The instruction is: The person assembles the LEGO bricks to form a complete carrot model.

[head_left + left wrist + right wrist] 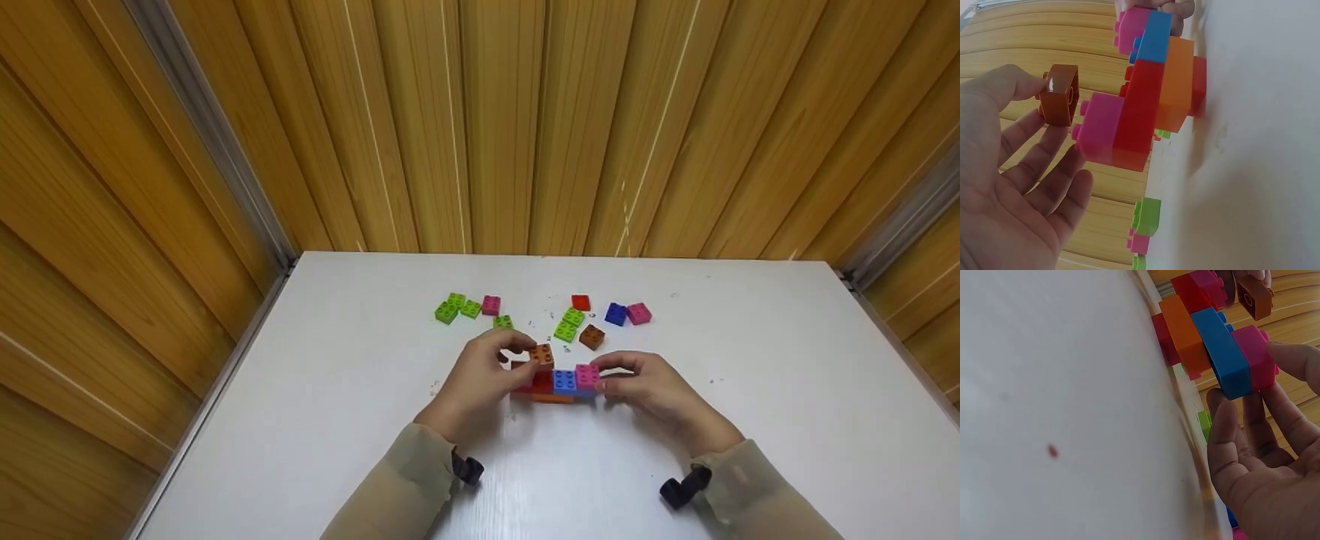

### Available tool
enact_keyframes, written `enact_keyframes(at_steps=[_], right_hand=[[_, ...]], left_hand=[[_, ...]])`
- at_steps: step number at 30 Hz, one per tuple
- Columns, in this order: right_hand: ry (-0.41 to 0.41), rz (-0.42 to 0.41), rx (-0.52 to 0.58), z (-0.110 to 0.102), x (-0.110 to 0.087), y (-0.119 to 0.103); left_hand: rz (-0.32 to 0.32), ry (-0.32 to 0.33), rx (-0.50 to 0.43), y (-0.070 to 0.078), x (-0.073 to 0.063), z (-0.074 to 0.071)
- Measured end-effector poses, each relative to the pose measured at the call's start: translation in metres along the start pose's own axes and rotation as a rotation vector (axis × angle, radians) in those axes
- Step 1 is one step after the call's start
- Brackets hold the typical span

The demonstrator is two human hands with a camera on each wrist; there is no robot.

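Note:
Between thumb and fingertips my left hand (480,371) pinches a brown building brick (1061,94), held above the left part of a stacked brick structure. That structure has a red brick (1199,87) at the bottom and an orange brick (1175,76) over it. Above these, a red brick (1140,109) and a blue brick (1221,354) lie end to end. One pink brick (1100,126) tops the red end. Another pink brick (1255,357) tops the blue end, where my right hand (652,386) grips it with thumb and fingers.
Loose bricks lie on the white table (337,375) beyond my hands: several green bricks (446,312), a pink brick (490,305), a red brick (580,302), a brown brick (592,337), a dark blue brick (616,314). Wood-look panels (502,127) stand behind the table.

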State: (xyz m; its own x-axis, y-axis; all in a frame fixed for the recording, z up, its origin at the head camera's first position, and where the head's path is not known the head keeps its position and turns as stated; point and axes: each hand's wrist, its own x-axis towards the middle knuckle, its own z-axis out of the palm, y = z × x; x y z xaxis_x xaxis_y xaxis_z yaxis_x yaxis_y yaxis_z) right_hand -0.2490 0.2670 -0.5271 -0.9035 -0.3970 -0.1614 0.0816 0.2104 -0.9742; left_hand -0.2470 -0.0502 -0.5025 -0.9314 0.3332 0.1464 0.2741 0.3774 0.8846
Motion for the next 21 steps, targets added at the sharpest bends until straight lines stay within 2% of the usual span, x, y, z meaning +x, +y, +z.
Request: enact_keyframes(at_steps=[3, 12, 21], right_hand=[[-0.004, -0.008, 0.008, 0.000, 0.000, 0.001], [0.004, -0.014, 0.064, 0.002, -0.001, 0.003], [0.013, 0.007, 0.015, 0.001, -0.002, 0.001]], left_hand=[[-0.020, -0.017, -0.002, -0.001, -0.001, 0.003], [0.005, -0.045, 0.038, -0.009, -0.002, 0.008], [-0.003, -0.097, 0.081, -0.016, 0.000, 0.007]])
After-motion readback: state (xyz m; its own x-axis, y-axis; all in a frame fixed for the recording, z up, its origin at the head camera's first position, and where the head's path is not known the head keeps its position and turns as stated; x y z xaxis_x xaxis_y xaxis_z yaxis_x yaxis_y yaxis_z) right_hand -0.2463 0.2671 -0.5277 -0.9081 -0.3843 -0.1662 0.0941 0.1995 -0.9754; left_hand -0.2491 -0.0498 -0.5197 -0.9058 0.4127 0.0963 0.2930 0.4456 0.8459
